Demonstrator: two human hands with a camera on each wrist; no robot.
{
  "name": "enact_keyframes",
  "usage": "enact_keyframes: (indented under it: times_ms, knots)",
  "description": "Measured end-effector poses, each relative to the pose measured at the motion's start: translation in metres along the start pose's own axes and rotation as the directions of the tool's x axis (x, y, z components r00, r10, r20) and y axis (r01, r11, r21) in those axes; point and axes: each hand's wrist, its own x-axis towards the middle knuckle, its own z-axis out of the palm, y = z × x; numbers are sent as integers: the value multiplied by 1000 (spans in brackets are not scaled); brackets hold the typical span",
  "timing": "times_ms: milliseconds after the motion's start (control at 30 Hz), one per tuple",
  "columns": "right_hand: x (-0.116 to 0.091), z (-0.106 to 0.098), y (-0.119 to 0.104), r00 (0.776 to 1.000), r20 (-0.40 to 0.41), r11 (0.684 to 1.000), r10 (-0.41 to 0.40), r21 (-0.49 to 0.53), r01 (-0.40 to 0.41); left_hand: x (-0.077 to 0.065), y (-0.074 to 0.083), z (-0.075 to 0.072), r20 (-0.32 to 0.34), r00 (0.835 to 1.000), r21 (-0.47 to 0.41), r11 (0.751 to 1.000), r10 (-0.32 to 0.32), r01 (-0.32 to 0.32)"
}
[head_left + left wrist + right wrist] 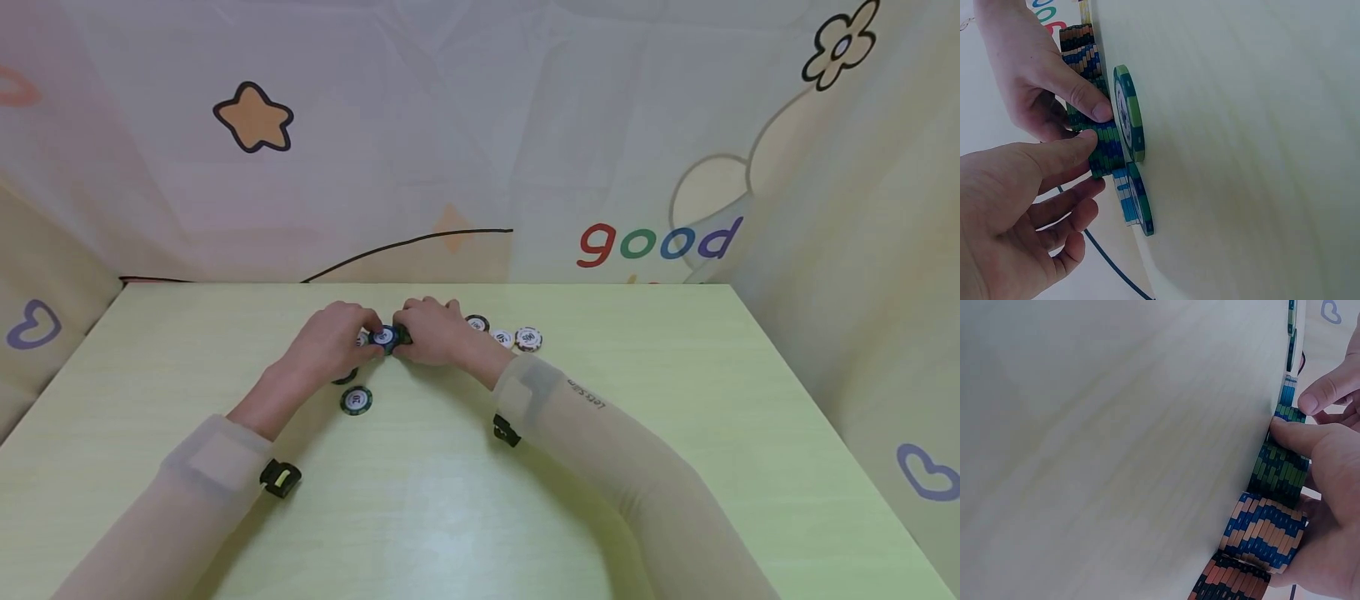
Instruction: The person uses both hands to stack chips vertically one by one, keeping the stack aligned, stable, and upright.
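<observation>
A stack of blue-and-green poker chips [385, 336] stands on the table between both hands. My left hand [330, 337] pinches its left side with thumb and fingertips, and the last fingers curl loosely beside it. From the right, my right hand [435, 333] grips the same stack, thumb on the near face and fingers bent behind. A darker green stack of chips [1280, 472] stands against the right hand, partly covered by it. To the left is a short light-blue stack of chips [1124, 199]. A loose green chip [356, 400] lies flat nearer the wearer.
Farther right stand a blue-and-orange stack [1266, 528] and a dark-and-orange stack [1232, 581], with a white-faced chip stack [528, 339] at the row's right end. Another flat chip [345, 377] is half hidden under the left hand. A printed curtain [420, 167] hangs behind the table.
</observation>
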Motion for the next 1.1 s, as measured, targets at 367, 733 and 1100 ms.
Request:
enact_keyframes:
  times_ms: [367, 733, 1100]
  knots:
    - [0, 0, 0, 1000, -3, 1000, 4, 7, -4, -2, 1, -1, -1, 1000, -17, 1000, 3, -3]
    - [0, -2, -2, 1000, 12, 1000, 6, -9, -6, -18, -2, -22, 153, 959, 3, 970, -240, 242]
    - [0, -3, -3, 1000, 23, 1000, 3, -13, -2, -30, -2, -30, 236, 918, 87, 948, -319, 307]
